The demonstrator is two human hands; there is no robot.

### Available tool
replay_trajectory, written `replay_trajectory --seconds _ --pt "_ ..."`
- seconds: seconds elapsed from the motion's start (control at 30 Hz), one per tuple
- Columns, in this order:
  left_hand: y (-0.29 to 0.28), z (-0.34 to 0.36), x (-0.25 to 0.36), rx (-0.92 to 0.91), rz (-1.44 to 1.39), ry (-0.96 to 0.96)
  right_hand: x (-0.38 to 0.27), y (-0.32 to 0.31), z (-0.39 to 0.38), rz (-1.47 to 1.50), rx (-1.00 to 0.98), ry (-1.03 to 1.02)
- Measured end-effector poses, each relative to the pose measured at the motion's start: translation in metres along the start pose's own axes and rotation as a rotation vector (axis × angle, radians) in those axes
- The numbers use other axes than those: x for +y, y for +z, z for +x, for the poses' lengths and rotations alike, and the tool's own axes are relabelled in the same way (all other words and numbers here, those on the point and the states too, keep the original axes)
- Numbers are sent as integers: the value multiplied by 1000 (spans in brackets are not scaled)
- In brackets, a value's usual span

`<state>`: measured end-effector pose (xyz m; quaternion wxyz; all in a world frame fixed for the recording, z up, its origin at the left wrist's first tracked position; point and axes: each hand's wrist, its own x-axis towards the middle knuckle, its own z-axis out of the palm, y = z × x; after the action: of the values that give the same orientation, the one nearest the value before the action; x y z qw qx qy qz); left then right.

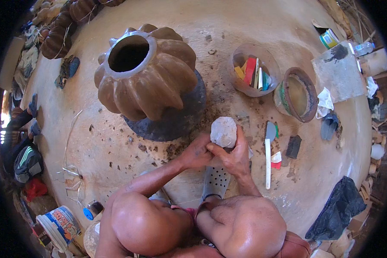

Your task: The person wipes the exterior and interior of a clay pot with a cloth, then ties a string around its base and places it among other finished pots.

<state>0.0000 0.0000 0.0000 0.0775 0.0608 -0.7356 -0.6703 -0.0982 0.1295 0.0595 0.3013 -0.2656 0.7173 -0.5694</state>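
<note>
In front of my knees, both hands hold a whitish, rounded lump (223, 131) with a faceted surface; whether it is stone or dried clay I cannot tell. My left hand (198, 150) grips it from the left and below, its fingers partly hidden. My right hand (235, 158) wraps its right side, with the thumb across the front. Beyond my left hand, a large brown ribbed clay pot (159, 81) with a pale round rim sits on a dark round base (167, 127). Clay crumbs (174, 150) lie on the floor beside that base.
On the right stand a translucent tub (241, 89) of coloured scrapers and a bowl (284, 101) of murky water. A knife (270, 131), white strip (268, 163) and dark block (293, 146) lie nearer. Several ribbed pots (56, 43) sit far left; a bucket (58, 228) is near left.
</note>
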Motion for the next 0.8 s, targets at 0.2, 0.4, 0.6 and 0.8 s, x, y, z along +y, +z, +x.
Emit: replay_trajectory --seconds 0.2,0.4,0.6,0.8 --pt "-3 -8 -18 -82 125 20 12 8 -2 96 4 -11" --pt "9 -6 -22 -171 165 2 25 -3 -11 172 -8 -60" --pt "6 -16 -43 -421 178 -386 16 -26 -3 75 223 -133" --pt "-17 -60 -68 -462 49 -518 8 -133 108 -540 490 -303"
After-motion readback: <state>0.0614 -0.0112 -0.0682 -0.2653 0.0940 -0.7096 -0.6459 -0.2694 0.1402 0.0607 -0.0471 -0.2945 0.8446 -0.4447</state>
